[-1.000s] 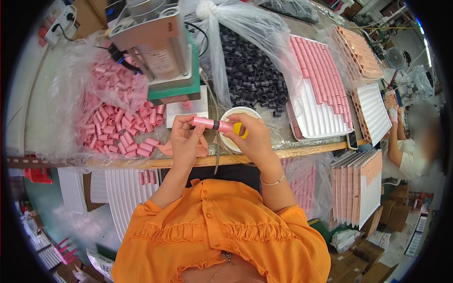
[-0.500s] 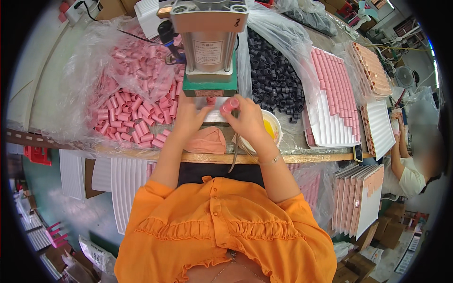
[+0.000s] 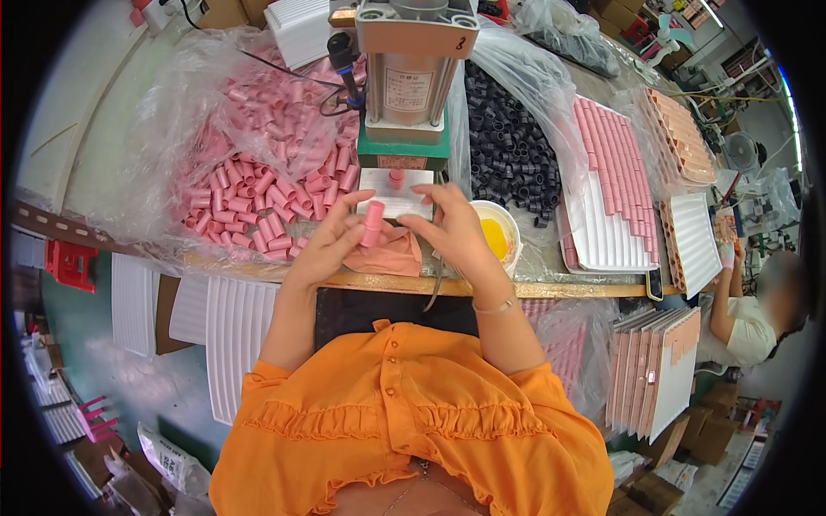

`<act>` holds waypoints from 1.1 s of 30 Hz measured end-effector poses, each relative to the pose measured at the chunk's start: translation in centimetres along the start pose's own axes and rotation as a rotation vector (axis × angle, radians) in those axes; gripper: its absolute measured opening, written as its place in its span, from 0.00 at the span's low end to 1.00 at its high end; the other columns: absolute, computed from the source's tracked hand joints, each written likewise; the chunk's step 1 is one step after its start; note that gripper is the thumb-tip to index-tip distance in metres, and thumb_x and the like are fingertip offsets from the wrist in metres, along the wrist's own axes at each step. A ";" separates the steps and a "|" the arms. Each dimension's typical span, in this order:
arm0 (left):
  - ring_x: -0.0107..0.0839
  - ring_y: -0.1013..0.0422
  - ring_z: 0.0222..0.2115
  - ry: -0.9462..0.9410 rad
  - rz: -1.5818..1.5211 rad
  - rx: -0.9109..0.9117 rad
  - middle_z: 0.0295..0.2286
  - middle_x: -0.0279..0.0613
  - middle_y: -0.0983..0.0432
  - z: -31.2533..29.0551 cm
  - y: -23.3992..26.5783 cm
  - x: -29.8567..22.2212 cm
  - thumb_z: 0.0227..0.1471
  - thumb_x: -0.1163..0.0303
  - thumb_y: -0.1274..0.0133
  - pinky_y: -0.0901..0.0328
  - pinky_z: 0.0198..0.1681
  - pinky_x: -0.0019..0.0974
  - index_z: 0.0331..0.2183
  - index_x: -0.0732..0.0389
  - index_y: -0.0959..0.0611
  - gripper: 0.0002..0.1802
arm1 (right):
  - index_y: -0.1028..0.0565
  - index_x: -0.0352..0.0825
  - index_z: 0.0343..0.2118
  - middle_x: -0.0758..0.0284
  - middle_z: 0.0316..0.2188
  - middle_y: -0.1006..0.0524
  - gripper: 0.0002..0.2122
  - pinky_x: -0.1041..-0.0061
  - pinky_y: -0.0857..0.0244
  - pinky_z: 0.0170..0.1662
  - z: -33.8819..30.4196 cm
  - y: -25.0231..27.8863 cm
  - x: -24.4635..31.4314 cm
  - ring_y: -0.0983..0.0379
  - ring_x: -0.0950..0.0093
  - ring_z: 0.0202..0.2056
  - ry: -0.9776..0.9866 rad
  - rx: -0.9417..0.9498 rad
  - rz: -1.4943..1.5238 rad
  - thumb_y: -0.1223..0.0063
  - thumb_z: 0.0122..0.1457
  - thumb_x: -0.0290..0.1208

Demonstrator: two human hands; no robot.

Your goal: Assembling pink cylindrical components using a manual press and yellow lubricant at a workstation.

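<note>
— Hands first: what are they doing?

— Both hands sit at the centre of the frame, at the near edge of the bench. The left hand (image 3: 331, 245) pinches a pink tube (image 3: 372, 224) between thumb and fingertips and holds it upright. The right hand (image 3: 452, 228) is half-spread with its fingers loosely curved, touching nothing that can be made out.

— What has changed in the last second?

— A second ago both hands held the tube lying crosswise, the right one also gripping something yellow. Now only the left holds the tube, stood on end, just below the press (image 3: 404, 86), and the right has let go. Judging by that, the piece is lined up to go on the white plate (image 3: 391, 193), where a second pink piece (image 3: 396, 179) already stands.

— And going across, left to right?

— At the upper left lies a crinkled clear plastic bag (image 3: 172, 129), holding a heap of smooth pink tubes (image 3: 258, 193), short cylinders all alike. At the centre stands the press, a metal cylinder on a green base, with a soft pink cloth (image 3: 387, 256) below the hands. Right of that comes a white cup (image 3: 503, 236) with yellow stuff inside, then a pile of dark ribbed rings (image 3: 512, 146) in another bag. Further right, a white grooved tray (image 3: 602, 232) carries pink tubes in rows. At the right edge a co-worker (image 3: 757, 318) sits.
</note>
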State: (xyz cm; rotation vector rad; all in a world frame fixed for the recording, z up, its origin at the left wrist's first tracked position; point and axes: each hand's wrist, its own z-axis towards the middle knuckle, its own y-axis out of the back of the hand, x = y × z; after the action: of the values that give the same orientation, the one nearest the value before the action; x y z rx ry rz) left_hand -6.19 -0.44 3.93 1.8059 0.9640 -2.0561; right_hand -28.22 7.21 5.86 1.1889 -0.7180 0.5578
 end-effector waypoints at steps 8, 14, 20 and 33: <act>0.25 0.26 0.37 -0.013 -0.015 0.026 0.35 0.40 0.24 1.1 -5.2 2.1 0.47 0.81 0.37 0.29 0.38 0.27 0.52 0.61 0.36 0.34 | 0.23 0.28 0.37 0.73 0.23 0.24 0.08 0.84 0.38 0.25 -4.4 1.5 0.8 0.34 0.87 0.21 -0.102 0.100 0.614 0.40 0.56 0.25; 0.27 0.26 0.31 -0.355 0.821 -0.332 0.34 0.39 0.24 1.4 -9.3 4.3 0.43 0.83 0.37 0.31 0.32 0.27 0.48 0.64 0.26 0.28 | 0.24 0.29 0.32 0.67 0.20 0.25 0.10 0.79 0.37 0.24 -6.1 1.2 0.0 0.32 0.78 0.18 -0.080 -0.152 0.271 0.36 0.52 0.29; 0.32 0.29 0.31 -0.424 0.992 -0.375 0.30 0.41 0.28 0.5 -7.4 2.4 0.44 0.81 0.39 0.34 0.33 0.30 0.39 0.63 0.22 0.17 | 0.23 0.33 0.34 0.62 0.31 0.23 0.10 0.70 0.33 0.35 -5.0 3.6 -2.6 0.26 0.68 0.31 -0.008 -0.263 0.054 0.36 0.51 0.29; 0.48 0.27 0.35 0.148 1.528 -0.146 0.32 0.48 0.27 -1.9 5.4 -0.7 0.40 0.78 0.42 0.35 0.37 0.47 0.31 0.62 0.18 0.10 | 0.21 0.34 0.33 0.58 0.31 0.24 0.07 0.63 0.32 0.37 -5.9 10.0 -16.1 0.26 0.61 0.32 -0.213 -0.204 -0.558 0.41 0.49 0.21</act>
State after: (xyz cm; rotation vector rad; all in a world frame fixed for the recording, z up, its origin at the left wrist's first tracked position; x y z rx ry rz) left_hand -1.46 -3.49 2.89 1.6522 -0.3157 -0.8348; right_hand -44.86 15.39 -1.18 1.1993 -0.5694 -0.1064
